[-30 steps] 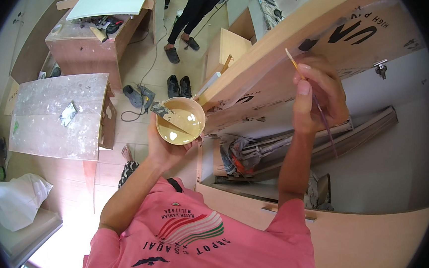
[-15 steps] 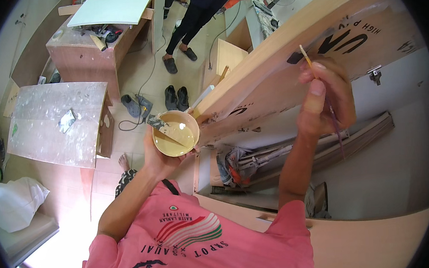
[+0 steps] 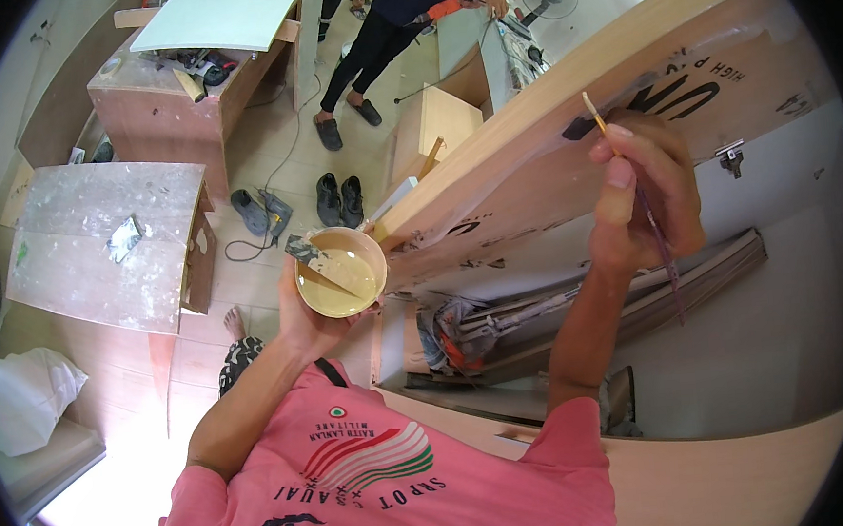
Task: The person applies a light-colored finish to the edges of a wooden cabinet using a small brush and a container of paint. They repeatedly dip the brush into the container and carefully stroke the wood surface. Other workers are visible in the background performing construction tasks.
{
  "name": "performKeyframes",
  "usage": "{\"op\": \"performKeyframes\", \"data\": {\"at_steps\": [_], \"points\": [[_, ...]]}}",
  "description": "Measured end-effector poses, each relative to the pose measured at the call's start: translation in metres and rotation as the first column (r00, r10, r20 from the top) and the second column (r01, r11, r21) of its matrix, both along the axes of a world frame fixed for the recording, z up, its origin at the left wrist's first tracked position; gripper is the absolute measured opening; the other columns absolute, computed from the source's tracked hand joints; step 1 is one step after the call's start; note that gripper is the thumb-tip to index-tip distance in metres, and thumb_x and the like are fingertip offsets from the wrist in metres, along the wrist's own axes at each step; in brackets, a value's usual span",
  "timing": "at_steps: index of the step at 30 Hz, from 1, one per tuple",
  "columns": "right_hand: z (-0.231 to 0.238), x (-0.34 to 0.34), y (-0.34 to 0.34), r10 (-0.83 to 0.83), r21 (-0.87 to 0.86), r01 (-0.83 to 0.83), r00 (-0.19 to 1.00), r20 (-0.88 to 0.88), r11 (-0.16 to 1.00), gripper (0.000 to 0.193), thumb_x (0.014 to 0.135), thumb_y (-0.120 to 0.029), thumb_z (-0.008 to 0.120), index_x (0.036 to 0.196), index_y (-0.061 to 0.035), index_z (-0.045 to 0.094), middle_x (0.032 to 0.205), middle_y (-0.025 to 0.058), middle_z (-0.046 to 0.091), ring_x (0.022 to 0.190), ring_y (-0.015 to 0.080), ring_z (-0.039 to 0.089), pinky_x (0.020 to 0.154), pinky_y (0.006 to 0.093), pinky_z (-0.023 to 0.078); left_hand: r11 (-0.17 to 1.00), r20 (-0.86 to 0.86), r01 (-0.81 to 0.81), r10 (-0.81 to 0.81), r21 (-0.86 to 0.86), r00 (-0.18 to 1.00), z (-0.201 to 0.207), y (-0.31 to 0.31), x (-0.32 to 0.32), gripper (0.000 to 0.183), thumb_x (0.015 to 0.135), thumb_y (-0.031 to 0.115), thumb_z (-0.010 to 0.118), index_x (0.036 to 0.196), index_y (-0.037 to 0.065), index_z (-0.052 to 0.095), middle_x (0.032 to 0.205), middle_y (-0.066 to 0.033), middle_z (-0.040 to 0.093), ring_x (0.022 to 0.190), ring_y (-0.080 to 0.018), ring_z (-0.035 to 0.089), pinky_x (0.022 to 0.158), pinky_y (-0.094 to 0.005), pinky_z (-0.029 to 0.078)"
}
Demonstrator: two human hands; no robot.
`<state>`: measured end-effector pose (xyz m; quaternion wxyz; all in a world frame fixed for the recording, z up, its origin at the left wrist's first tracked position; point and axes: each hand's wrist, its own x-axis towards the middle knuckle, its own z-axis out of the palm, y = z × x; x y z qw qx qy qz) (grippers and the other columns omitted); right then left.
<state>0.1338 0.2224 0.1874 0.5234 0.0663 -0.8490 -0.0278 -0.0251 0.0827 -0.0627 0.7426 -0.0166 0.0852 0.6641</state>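
Fingers of my L hand (image 3: 306, 318) grip cup (image 3: 346, 237), 9 o'clock of ctr, pale liquid (image 3: 355, 264) inside, putty knife (image 3: 305, 252) leaning to 10; wrist tilt could spill it; forearm (image 3: 246, 402) aims 1. R hand (image 3: 655, 183) pinches slim paintbrush (image 3: 596, 118) approx 2 o'clock, tip to 11; loose pinch could smear wood panel (image 3: 521, 144); forearm aims 1 too.
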Motion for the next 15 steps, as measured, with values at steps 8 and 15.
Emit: {"op": "performKeyframes", "data": {"at_steps": [8, 15], "points": [[0.0, -0.002, -0.001, -0.004, -0.008, 0.004, 1.0, 0.005, 1.0, 0.024, 0.076, 0.009, 0.062, 0.099, 0.0066, 0.07, 0.084, 0.0157, 0.067, 0.066, 0.0183, 0.063, 0.06, 0.0258, 0.052, 1.0, -0.027, -0.012, 0.011, -0.024, 1.0, 0.006, -0.001, 0.002, 0.078, 0.095, 0.069, 0.029, 0.136, 0.007, 0.05, 0.105, -0.0173, 0.064, 0.083, -0.031, 0.061, 0.075, -0.0393, 0.049], [0.0, -0.001, -0.003, -0.043, -0.008, 0.043, 0.999, 0.011, 0.999, 0.024, 0.075, 0.01, 0.062, 0.098, 0.0062, 0.07, 0.083, 0.0155, 0.067, 0.066, 0.0182, 0.063, 0.06, 0.0255, 0.052, 1.0, -0.063, 0.009, -0.008, 0.017, 0.998, -0.005, 0.0, 0.001, 0.078, 0.095, 0.069, 0.024, 0.139, 0.01, 0.049, 0.112, -0.0137, 0.065, 0.083, -0.0313, 0.065, 0.07, -0.0379, 0.051]]}}
